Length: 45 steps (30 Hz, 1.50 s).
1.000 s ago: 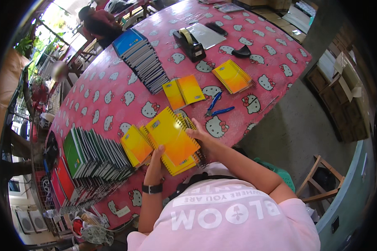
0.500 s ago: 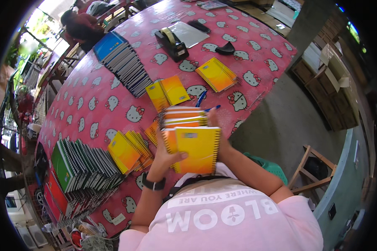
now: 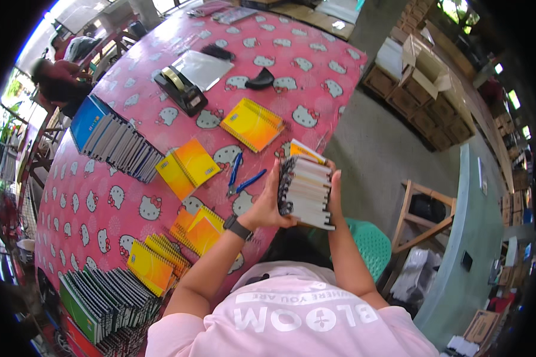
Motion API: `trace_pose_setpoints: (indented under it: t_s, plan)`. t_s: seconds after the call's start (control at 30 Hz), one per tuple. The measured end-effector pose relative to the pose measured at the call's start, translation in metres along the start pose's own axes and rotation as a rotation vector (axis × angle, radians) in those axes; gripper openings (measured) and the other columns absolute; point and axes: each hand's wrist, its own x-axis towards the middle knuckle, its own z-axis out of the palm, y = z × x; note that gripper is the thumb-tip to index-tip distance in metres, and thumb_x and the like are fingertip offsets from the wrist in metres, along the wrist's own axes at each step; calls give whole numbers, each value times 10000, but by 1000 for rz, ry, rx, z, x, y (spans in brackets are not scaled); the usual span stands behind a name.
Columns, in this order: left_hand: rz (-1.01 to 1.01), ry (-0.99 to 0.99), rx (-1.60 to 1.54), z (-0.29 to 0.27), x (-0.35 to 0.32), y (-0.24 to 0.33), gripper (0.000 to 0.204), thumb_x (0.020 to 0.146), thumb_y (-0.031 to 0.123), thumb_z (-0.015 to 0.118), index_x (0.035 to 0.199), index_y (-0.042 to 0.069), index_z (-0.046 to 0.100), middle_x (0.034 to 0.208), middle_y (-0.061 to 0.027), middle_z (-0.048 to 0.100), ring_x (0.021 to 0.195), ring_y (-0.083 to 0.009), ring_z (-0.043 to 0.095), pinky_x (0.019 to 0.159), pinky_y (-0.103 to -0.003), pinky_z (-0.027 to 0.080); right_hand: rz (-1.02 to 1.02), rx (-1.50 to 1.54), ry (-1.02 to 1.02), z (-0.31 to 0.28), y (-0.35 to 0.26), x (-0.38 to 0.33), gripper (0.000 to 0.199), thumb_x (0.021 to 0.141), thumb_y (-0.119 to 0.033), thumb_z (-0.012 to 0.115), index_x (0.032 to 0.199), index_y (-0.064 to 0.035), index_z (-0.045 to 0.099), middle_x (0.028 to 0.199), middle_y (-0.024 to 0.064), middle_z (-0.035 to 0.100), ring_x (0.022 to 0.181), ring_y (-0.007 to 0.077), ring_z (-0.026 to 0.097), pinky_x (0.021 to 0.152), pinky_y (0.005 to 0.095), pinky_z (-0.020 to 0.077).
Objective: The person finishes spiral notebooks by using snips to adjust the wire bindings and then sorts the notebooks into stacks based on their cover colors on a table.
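Note:
Between both palms I hold a stack of spiral notebooks (image 3: 308,193), its page edges facing up and an orange-yellow cover showing at the far end. My left hand (image 3: 270,205) grips the side with the black coils. Along the opposite side, my right hand (image 3: 336,193) presses with its fingers. Left of the stack, blue-handled pliers (image 3: 237,178) lie spread on the table. Yellow-orange notebooks lie close by: an overlapping pair (image 3: 189,168), another notebook (image 3: 253,125) farther back, and a loose group (image 3: 199,229) beside my left forearm.
The pink patterned tablecloth (image 3: 143,208) bears green notebooks (image 3: 110,297), more yellow notebooks (image 3: 152,262), blue notebooks (image 3: 110,134), a tape dispenser (image 3: 181,89), and a black curved object (image 3: 260,79). At right stand a green stool (image 3: 369,247), a wooden frame (image 3: 426,214), and cardboard boxes (image 3: 423,98).
The notebook stack has moved right, past the table edge, and turned so its page edges face up instead of a yellow cover. Both hands moved with it; the view has shifted right.

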Motion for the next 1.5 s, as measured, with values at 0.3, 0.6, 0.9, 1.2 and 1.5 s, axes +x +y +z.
trace_pose_setpoints:
  t_s: [0.3,0.6,0.9,1.2,1.5]
  plan:
    - [-22,30,38,-16,-4,19,1347,460,224,827,1409,30,-109,1436,-196,200,1333,-305,223,1077,-364,205,-24,-47,144,-2,16,19,656,855,-619,412,985,9,550,863,50,574,801,123,522,745,272,427]
    - [-151,15,-178,-8,-3,22,1262,483,136,788,1426,52,-46,1430,-194,212,1324,-286,246,1072,-356,224,-103,-47,190,0,19,25,614,876,-584,407,927,7,564,855,41,560,781,106,500,722,248,404]
    - [-109,23,-110,-5,-11,12,1230,497,172,791,1423,24,-6,1443,-212,157,1348,-294,186,1082,-357,194,-146,-61,176,-1,16,27,570,879,-539,441,969,11,562,946,106,601,853,149,539,761,290,432]
    - [-216,10,-225,-6,-4,14,1174,521,154,766,1424,19,28,1439,-195,186,1342,-276,208,1081,-337,196,-66,-322,-48,16,-20,5,476,724,-235,599,1142,-53,461,1008,49,505,976,154,474,876,291,376]
    - [-207,81,-120,-2,-3,8,1225,462,143,824,1418,31,68,1420,-177,224,1317,-268,250,1070,-350,227,-31,-145,36,1,6,14,494,846,-444,526,1138,-51,464,1009,43,516,944,128,484,852,264,383]
